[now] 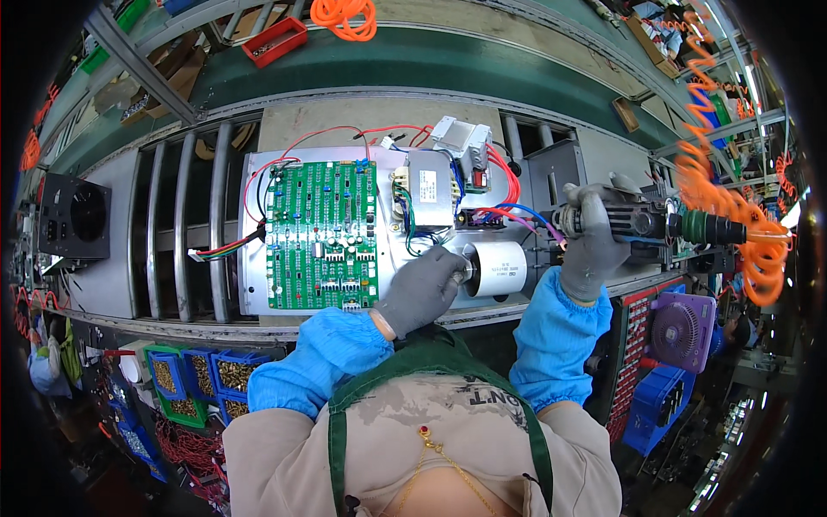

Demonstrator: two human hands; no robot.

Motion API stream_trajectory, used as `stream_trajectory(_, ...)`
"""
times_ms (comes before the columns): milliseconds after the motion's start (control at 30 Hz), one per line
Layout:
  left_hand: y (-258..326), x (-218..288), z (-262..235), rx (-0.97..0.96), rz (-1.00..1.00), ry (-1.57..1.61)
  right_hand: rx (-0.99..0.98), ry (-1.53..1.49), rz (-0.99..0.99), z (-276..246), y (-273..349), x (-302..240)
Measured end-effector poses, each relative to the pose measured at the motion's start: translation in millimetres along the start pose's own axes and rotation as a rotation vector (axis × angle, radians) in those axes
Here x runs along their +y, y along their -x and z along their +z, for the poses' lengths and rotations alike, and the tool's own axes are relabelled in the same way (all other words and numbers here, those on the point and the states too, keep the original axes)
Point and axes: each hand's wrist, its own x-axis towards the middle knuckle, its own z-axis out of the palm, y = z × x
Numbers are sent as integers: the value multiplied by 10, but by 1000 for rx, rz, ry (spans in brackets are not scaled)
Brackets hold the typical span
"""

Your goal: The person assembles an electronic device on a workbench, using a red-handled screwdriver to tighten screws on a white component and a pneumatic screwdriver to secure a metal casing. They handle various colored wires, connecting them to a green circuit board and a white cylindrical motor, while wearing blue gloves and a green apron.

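Observation:
My left hand (422, 291), in a grey glove, has its fingers pinched together at the left end of a white cylindrical capacitor (503, 268). What lies between the fingertips is hidden. The capacitor rests on its side on a metal chassis plate (401, 297). To the right, my right hand (594, 246), also gloved, wraps round a dark air-powered driver (633, 224) held sideways, its green-collared end toward an orange coiled hose (762, 258). Left on the plate sits a green circuit board (320, 233). Behind my left hand stands a transformer (429, 187) with coloured wires.
The chassis lies across a roller conveyor (179, 224). Blue bins of brass-coloured parts (234, 376) stand at the lower left. A purple fan (680, 332) and a blue bin (657, 409) are at the lower right. A black metal housing (76, 215) sits far left; a red tray (275, 42) lies beyond.

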Motion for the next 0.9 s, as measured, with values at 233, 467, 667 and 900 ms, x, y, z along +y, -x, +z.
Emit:
stream_trajectory(233, 1, 17, -3, -10, -4, -10, 41, -85, 69, -5, 66, 78)
stream_trajectory(467, 5, 6, 4, 1, -4, 3, -144, -108, 116, -9, 88, 97)
stream_trajectory(667, -6, 25, -15, -17, -16, 4, -556, 36, 78, -92, 42, 102)
stream_trajectory(900, 25, 10, -39, -49, -1, -6, -287, 64, 244, 349, 55, 190)
